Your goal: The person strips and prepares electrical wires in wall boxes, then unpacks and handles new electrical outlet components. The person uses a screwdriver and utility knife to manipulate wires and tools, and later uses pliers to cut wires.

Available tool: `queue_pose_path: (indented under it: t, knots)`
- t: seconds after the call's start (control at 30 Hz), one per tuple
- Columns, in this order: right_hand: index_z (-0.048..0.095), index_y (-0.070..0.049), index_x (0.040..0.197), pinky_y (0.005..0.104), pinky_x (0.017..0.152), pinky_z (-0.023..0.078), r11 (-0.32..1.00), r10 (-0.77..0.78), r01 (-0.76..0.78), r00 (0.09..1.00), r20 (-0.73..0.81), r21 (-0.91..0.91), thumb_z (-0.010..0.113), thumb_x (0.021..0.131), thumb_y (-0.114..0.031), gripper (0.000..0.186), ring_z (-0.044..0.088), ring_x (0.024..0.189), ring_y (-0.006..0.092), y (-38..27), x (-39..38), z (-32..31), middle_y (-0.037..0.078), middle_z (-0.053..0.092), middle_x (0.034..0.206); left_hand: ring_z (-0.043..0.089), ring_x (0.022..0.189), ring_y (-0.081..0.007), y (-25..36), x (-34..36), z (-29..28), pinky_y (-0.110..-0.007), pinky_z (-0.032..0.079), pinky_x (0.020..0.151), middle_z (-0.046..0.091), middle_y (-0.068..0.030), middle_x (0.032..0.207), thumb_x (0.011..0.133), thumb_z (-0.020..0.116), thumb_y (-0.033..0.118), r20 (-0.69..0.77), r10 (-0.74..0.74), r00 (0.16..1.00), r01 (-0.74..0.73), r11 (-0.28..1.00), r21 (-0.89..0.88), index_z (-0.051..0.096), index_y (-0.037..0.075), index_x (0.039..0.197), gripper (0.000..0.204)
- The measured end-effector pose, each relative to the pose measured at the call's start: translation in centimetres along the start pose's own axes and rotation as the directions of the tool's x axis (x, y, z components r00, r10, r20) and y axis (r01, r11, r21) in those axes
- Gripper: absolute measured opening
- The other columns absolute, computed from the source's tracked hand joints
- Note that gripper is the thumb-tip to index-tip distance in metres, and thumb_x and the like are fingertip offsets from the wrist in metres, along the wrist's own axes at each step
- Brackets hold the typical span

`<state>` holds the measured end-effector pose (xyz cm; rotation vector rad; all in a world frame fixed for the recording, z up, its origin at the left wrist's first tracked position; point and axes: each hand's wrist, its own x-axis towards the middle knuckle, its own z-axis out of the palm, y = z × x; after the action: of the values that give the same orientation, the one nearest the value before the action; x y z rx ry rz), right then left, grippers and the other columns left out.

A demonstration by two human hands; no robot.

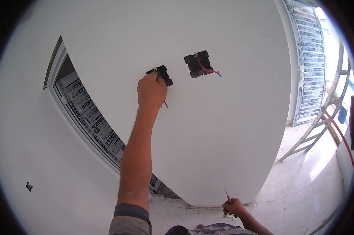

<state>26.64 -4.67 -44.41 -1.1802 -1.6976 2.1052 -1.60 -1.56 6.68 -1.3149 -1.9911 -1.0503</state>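
My left hand point(151, 88) reaches up to a black square electrical box point(164, 74) set in the white wall, its fingers closed at the box and hiding what they grip. A dark wire end hangs below my wrist. To the right, a second black box point(196, 62) has red and blue wires point(212, 71) coming out of it. Low at the lower right, my right hand point(232, 207) is closed round a screwdriver point(227, 196) with a red handle and a thin shaft pointing up. Something small and green shows just under that hand.
A dark-framed opening with printed film point(94, 117) runs down the left. At right stand a film-wrapped door frame point(308, 62), a ladder point(314, 137), a red hose point(341, 135) and a blue container point(343, 113) above white floor tiles point(294, 184). A small cutout point(29, 186) marks the left wall.
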Motion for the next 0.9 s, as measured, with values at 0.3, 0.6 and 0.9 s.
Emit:
queue_pose_path:
  t: [0.3,0.6,0.9]
  knots:
    - [0.070,0.001,0.096,0.0273,0.053,0.054,1.000,0.007,-0.006,0.999,-0.034,0.014,0.072,0.090,-0.023,0.025,0.075,0.069,0.0182,-0.5,0.2,-1.1,0.010,0.074,0.080,0.051,0.047,-0.0114,0.2,-0.5,-0.6,-0.027,0.041,0.042,0.058,-0.0034,0.064,0.098,0.058,0.014,0.330,-0.317,0.889,0.446,0.443,-0.778,0.068,-0.003,0.105,0.021]
    - [0.068,0.002,0.097,0.0270,0.049,0.052,0.998,-0.054,0.054,0.999,0.010,-0.018,0.072,0.091,-0.023,0.026,0.076,0.070,0.0192,-1.5,1.4,-1.8,0.011,0.074,0.083,0.045,0.052,-0.0074,1.2,-0.4,1.6,-0.018,0.036,0.039,0.048,0.0013,0.067,0.094,0.055,0.001,0.453,-0.369,0.812,0.266,-0.457,-0.849,0.052,0.000,0.091,0.004]
    - [0.069,0.001,0.096,0.0274,0.051,0.052,0.998,-0.052,0.052,0.999,-0.016,-0.048,0.072,0.090,-0.023,0.024,0.075,0.070,0.0169,-3.6,1.0,-2.4,0.010,0.074,0.082,0.043,0.053,-0.0085,2.2,0.7,2.5,-0.019,0.035,0.040,0.043,-0.0004,0.068,0.087,0.051,-0.007,0.402,-0.458,0.793,0.141,-0.504,-0.852,0.050,0.002,0.084,0.009]
